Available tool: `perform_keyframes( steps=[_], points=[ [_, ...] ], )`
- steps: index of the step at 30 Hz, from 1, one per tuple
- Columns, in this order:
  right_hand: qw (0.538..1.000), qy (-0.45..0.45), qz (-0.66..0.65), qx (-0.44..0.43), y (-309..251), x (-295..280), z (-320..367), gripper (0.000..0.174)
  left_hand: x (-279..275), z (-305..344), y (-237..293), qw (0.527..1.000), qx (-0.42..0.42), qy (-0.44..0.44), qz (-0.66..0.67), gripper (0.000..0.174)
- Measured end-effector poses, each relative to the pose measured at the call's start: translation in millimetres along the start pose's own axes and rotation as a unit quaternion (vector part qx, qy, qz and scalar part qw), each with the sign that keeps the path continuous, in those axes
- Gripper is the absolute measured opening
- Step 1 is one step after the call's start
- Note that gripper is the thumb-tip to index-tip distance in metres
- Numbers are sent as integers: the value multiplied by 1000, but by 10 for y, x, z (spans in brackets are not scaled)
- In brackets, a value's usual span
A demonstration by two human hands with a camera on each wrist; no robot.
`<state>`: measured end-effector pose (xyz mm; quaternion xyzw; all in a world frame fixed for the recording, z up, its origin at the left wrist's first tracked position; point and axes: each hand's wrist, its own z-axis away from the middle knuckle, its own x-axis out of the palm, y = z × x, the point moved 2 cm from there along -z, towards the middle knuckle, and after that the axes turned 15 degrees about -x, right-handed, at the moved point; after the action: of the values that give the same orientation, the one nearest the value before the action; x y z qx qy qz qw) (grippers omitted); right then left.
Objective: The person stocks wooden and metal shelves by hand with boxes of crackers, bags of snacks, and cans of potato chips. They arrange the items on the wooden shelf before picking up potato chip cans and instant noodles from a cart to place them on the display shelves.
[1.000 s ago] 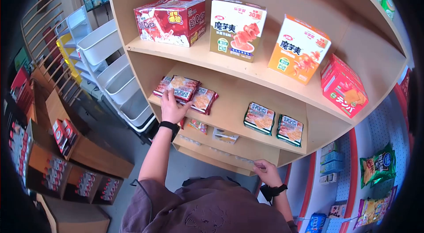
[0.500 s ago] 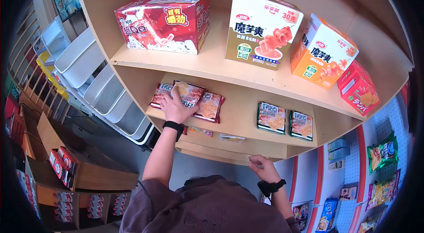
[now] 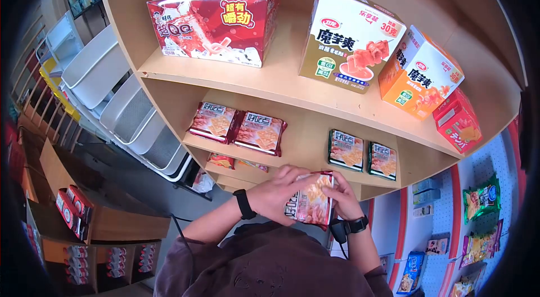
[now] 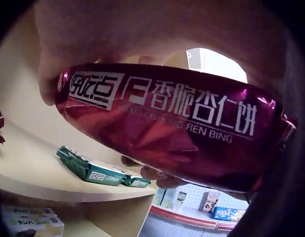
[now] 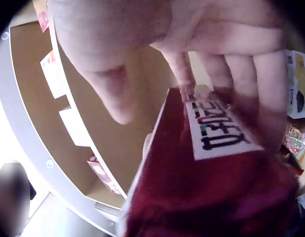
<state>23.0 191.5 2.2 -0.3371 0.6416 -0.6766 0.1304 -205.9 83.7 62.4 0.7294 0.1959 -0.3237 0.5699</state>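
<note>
A dark red biscuit packet (image 3: 315, 198) is held in front of the chest, above the lower shelves. My left hand (image 3: 275, 193) grips its left part, fingers over the upper edge. On the other side my right hand (image 3: 346, 201) holds the right edge, its thumb on the printed face. Up close in the left wrist view, the packet's shiny red side (image 4: 167, 143) shows white lettering. Fingers (image 5: 229, 74) lie by the white label in the right wrist view. Two similar red packets (image 3: 212, 121) lie side by side on the shelf just beyond.
Two green-edged packets (image 3: 346, 149) lie further right on that wooden shelf (image 3: 306, 134). Above stand a red box (image 3: 211, 24), a white-and-gold box (image 3: 351, 41), an orange box (image 3: 419, 75) and a small red box (image 3: 458, 122). A white basket rack (image 3: 135, 117) stands left.
My left hand has lifted the top packet off the red ones and brought it back to the chest. My right hand has come up and taken hold of its right side.
</note>
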Motion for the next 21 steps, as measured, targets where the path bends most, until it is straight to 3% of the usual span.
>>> perform_keyframes(
  steps=[1, 5, 9, 13, 18, 19, 21],
  points=[
    [1000, 13, 17, 13, 25, -22, -26, 55, -37, -13, -35, 1000, 5, 8, 8, 113],
    [978, 185, -61, -68, -140, 130, -283, 44, -319, -60, -405, 976, -47, 200, -71, 104],
    [975, 203, -45, -80, -134, 138, -510, 44, -519, -37, -1143, 908, -169, 295, -244, 88],
    [968, 232, -15, -93, 154, 219, -703, 47, -504, 92, -1424, 880, -300, 205, -304, 79],
    [976, 198, 49, -75, 442, 170, -720, 44, -388, 214, -1635, 883, -259, 248, -303, 71],
    [983, 153, 85, -59, 452, 106, -702, 54, -373, 235, -1659, 884, -251, 256, -301, 70],
    [942, 127, 291, -106, 267, 229, -591, 58, -371, 242, -1659, 883, -249, 256, -304, 69]
  ],
)
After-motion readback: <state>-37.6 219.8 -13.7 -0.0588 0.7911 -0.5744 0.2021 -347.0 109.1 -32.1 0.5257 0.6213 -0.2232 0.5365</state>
